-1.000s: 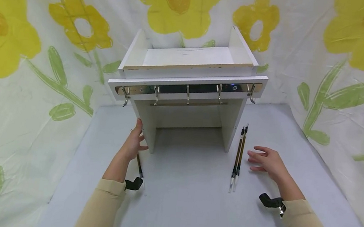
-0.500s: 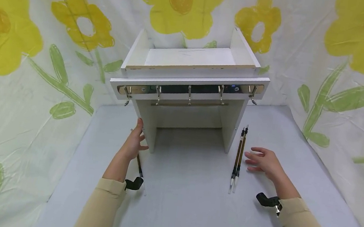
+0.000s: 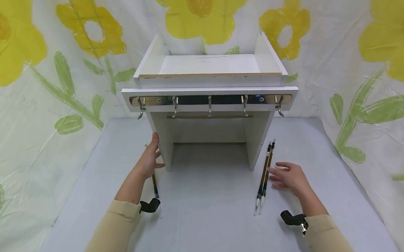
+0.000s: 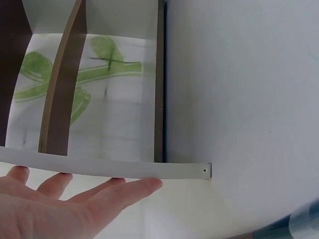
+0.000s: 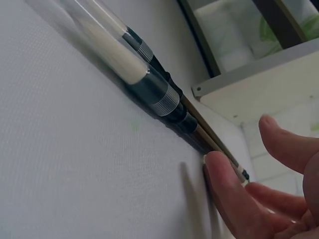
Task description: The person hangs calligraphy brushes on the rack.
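Observation:
A white wooden shelf unit (image 3: 171, 81) with a metal hook rail (image 3: 191, 101) along its front stands at the back of the table. The straight fingers of my left hand (image 3: 148, 159) rest against the outer face of its left side panel (image 4: 104, 168). To the right of the unit, two writing brushes (image 3: 268, 167) with clear tip caps lie side by side. My right hand (image 3: 289, 178) is beside their handles, fingers loosely spread and fingertips right at the nearer brush (image 5: 167, 102). Partly hidden by my left hand and wrist, another brush (image 3: 155, 185) lies left of the unit.
A pale cloth covers the table (image 3: 205, 230). Behind and beside it hangs a white curtain (image 3: 18, 130) with yellow flowers. Several hooks (image 3: 174, 107) jut forward from the unit's rail, above the space between its side panels.
My right hand has moved a little left, closer to the two brushes. My left hand stays against the side panel, and the shelf unit stands where it was.

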A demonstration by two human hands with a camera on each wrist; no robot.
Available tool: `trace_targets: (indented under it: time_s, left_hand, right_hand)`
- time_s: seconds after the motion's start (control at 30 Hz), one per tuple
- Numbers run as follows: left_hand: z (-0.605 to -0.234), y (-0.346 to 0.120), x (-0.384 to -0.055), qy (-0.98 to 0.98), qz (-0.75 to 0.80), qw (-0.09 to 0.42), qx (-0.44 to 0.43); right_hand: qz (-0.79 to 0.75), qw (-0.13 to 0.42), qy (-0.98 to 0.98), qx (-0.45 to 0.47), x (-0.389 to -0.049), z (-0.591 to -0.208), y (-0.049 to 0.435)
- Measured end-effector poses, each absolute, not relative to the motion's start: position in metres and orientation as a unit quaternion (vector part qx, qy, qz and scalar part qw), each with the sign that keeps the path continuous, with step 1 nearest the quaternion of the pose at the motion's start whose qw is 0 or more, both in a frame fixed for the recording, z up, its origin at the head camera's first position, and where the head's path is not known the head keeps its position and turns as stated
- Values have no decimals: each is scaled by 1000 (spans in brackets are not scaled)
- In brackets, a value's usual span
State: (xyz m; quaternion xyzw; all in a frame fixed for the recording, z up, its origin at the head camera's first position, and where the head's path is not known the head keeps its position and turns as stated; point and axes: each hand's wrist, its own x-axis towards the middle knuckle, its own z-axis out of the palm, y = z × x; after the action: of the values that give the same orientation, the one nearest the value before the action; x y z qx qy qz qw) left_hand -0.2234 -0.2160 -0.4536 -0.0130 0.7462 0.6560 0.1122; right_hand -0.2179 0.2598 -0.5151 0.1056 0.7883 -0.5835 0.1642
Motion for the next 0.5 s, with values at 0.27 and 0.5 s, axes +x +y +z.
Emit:
trace_targets:
  time_s: [0.27,0.5]
  left_hand:
    - [-453,-217,-220,754,647,110,-31]
    - [-455,-215,-219,757,645,103,-16]
  right_hand:
    - [-588,155,785,116,-224,-515,251]
    - [-579,135,790,149,-224,-516,246]
